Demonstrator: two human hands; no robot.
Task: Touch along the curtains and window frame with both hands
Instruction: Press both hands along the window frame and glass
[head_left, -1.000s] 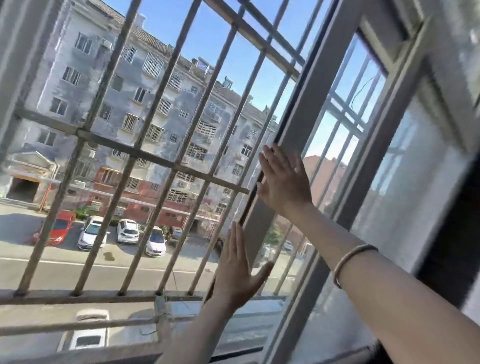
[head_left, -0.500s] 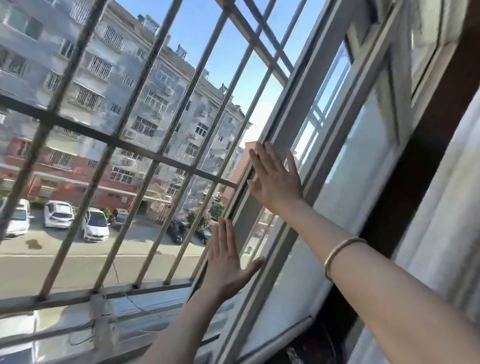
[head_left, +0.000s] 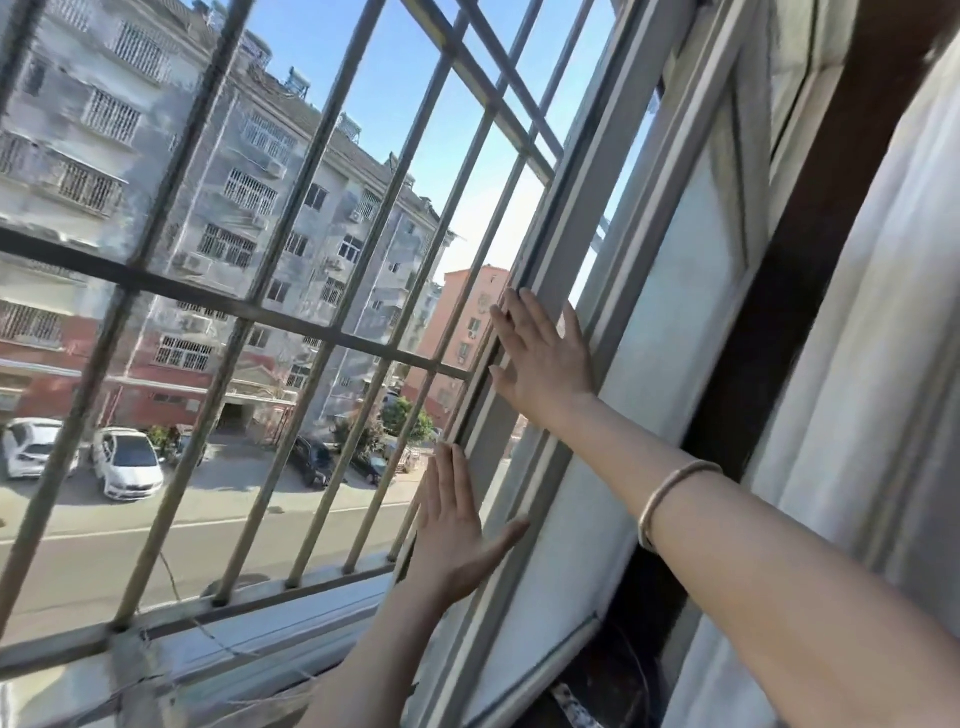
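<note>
A grey metal window frame (head_left: 582, 208) runs diagonally up through the middle of the view. My right hand (head_left: 543, 358) lies flat against its upright, fingers spread and pointing up; a thin bangle sits on that forearm. Lower down, my left hand (head_left: 454, 525) presses flat on the same upright, thumb out to the right. Both hands hold nothing. A pale curtain (head_left: 878, 364) hangs at the far right, beyond a dark strip of wall; neither hand touches it.
Metal security bars (head_left: 244, 312) cover the open window on the left. The sliding pane (head_left: 675, 338) sits between the frame upright and the curtain. The sill (head_left: 249, 639) runs along the bottom. Buildings, a street and parked cars lie outside.
The view has swung to the right, bringing the curtain further into sight. Both hands stay flat on the frame upright, in nearly the same spots on it.
</note>
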